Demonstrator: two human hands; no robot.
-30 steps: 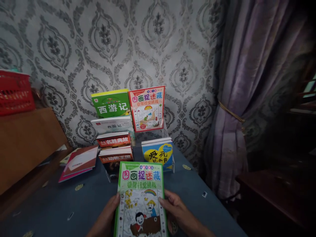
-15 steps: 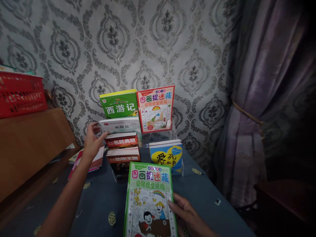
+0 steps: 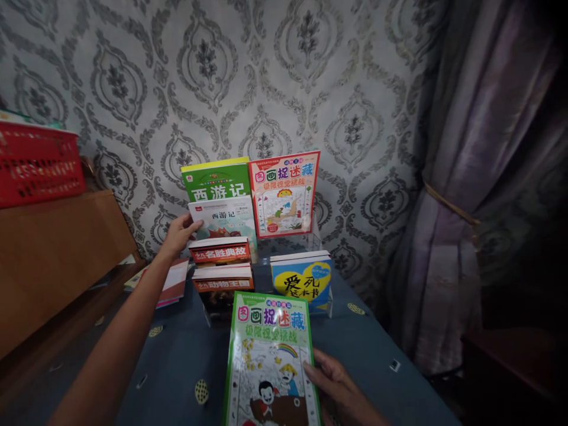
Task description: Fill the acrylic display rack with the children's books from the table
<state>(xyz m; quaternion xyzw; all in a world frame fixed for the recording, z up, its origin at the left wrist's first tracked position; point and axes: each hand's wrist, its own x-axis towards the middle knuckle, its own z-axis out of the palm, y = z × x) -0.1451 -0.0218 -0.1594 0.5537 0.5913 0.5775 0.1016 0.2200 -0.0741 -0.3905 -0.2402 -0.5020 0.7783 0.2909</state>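
Observation:
My right hand [image 3: 332, 378] grips a green-bordered children's picture book [image 3: 270, 355] by its right edge, cover facing up towards me. Up at the display stand, my left hand [image 3: 180, 234] pinches the left edge of a white-covered book [image 3: 226, 222], which stands in front of a green book with a yellow top [image 3: 217, 182]. Below it in the stand are two dark books with red title bands, one book [image 3: 222, 252] above the other [image 3: 224, 285]. A red-bordered picture book [image 3: 284, 195] leans at the upper right, over a blue and yellow book [image 3: 302, 281].
A clear stand [image 3: 315, 241] holds the books on a dark blue tablecloth [image 3: 364, 367]. Several thin booklets [image 3: 175, 281] lie at the left, beside a brown box [image 3: 57, 254] with a red basket [image 3: 39, 163] on top. A purple curtain [image 3: 470, 177] hangs at the right.
My left hand has moved slightly up and right, and the white-covered book has risen, covering more of the green book behind it. My right hand stays on the green-bordered picture book.

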